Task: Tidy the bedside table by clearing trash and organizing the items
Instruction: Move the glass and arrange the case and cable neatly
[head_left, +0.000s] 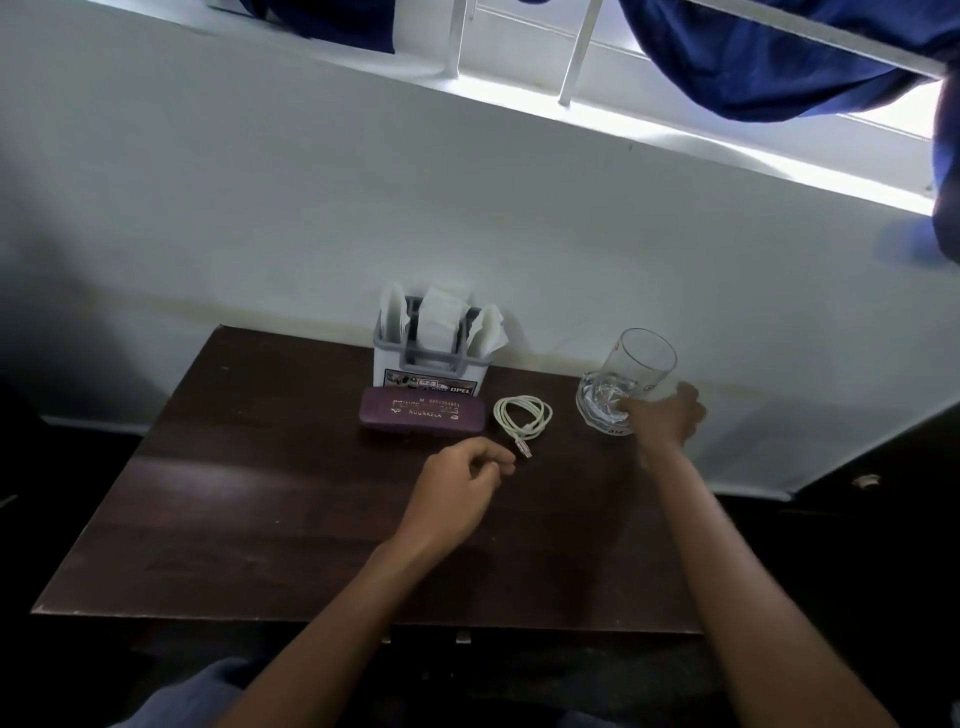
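**Desk:** What's in your grip?

**Operator:** My right hand (667, 415) is wrapped round the lower part of the glass (636, 371) at the far right corner of the tabletop (260, 467). My left hand (460, 483) is loosely curled and holds nothing. It sits just short of the plug on the coiled cable (522, 415).

**Desk:** Which step is that?

**Operator:** Organizing, I'd say, and the glass is being placed. It leans, with its long axis running from the base near me up to the mouth, which points toward the wall and to the right. I can't tell whether the base is touching the wood.

**Desk:** Next?

**Operator:** I'd stand it upright and settle it before letting go. It should line up with the cable, the spectacle case (423, 415), which lies lengthwise along the far edge, and the napkin holder (431, 358) behind the case.
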